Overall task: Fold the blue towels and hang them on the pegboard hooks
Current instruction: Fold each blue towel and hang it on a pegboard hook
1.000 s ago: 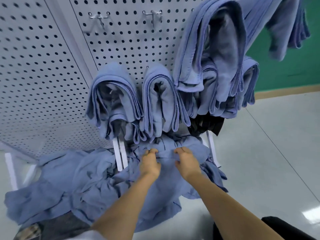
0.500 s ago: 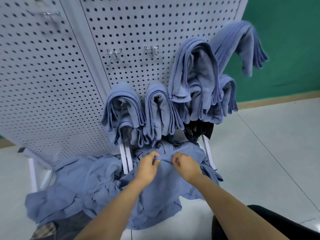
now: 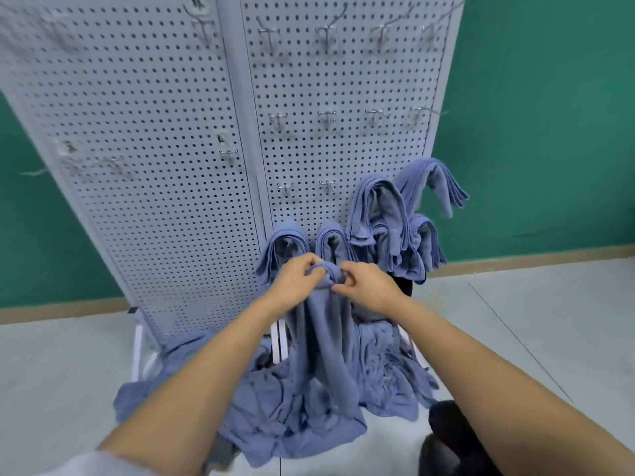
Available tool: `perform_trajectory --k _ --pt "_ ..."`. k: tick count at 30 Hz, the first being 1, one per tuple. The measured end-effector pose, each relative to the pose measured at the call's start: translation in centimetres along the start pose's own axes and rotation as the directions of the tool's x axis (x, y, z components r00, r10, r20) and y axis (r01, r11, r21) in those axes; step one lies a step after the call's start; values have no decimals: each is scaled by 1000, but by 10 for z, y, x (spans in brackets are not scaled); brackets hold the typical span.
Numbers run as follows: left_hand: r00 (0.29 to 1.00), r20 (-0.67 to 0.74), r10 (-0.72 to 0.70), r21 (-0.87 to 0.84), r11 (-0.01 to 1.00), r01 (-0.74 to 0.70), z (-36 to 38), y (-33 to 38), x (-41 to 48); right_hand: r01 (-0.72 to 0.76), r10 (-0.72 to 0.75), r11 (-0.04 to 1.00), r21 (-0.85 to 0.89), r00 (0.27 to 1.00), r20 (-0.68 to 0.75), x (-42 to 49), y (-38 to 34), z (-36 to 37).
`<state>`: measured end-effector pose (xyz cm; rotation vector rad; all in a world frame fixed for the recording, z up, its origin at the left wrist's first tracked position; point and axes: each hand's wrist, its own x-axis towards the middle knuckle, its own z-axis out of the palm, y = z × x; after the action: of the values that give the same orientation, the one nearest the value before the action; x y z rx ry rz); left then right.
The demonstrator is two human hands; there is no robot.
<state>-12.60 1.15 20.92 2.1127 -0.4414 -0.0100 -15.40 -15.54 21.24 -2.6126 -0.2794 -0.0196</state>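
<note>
**Q:** What lies nearest?
**A:** A pile (image 3: pixel 275 417) of loose blue towels on the floor at 6 o'clock, at the foot of the pegboard (image 3: pixel 165 132).

**Q:** And the towel in hand?
**A:** One towel (image 3: pixel 326 345) rises from the pile to mid-frame. The left hand (image 3: pixel 298 275) and right hand (image 3: pixel 366 285) sit close together. Both grasp its bunched top edge, with fingers curled round the cloth.

**Q:** How is this step done well?
**A:** The towel appears raised but not yet folded. Slide the hands apart along the edge to find both corners. Let the cloth hang free of the pile, then fold it as narrow as those already hung.

**Q:** Farther on?
**A:** Folded towels (image 3: pixel 378 218) hang at 12 to 2 o'clock of the hands. Free hooks (image 3: pixel 286 188) stand at 11 o'clock, with more above.
</note>
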Motion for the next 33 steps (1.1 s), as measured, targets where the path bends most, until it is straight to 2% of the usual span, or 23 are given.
perform_trajectory --k 3,5,7,9,11,12,13,15,17,18,22,25,28,30,33 --pt "992 97 -86 43 996 82 -33 21 -10 47 -43 994 -97 998 36 -2 -20 -28" --pt "971 181 -154 224 968 112 -49 29 -20 74 -77 993 -89 997 -28 -4 -31 -36" --pt "960 174 -221 264 949 171 -51 29 -27 79 -83 996 -43 991 -108 -4 -40 -34" --pt "945 182 -273 21 962 274 -47 23 -36 75 -68 996 40 985 -159 -1 -45 -25" --pt "927 249 -280 -335 873 354 -42 21 -47 92 -64 984 154 981 -181 4 -51 -17" --pt "914 286 -286 -410 826 387 -41 18 -49 103 -62 972 211 979 -192 7 -54 -15" --pt "907 302 -295 -438 802 406 -42 15 -49 108 -52 957 271 977 -206 9 -58 -13" --pt "882 329 -338 -373 812 450 -42 11 -46 120 -35 916 383 974 -223 12 -67 -10" --pt "839 355 -412 -270 814 514 -41 10 -44 155 -62 893 422 972 -227 13 -73 -6" --pt "829 364 -424 -289 795 534 -41 8 -42 170 -79 885 434 972 -220 14 -76 -4" --pt "876 335 -346 -654 584 480 -53 3 -33 131 -23 782 610 983 -181 15 -75 -7" --pt "908 257 -330 -823 418 385 -65 5 -29 63 76 735 675 982 -175 11 -63 -14" --pt "924 219 -312 -916 261 305 -74 14 -30 -50 167 703 710 981 -97 6 -50 -16" --pt "930 219 -297 -944 176 279 -78 18 -30 -145 206 663 734 978 7 2 -42 -15" --pt "939 203 -276 -961 127 245 -80 25 -30 -294 237 567 769 953 189 -2 -35 -11"
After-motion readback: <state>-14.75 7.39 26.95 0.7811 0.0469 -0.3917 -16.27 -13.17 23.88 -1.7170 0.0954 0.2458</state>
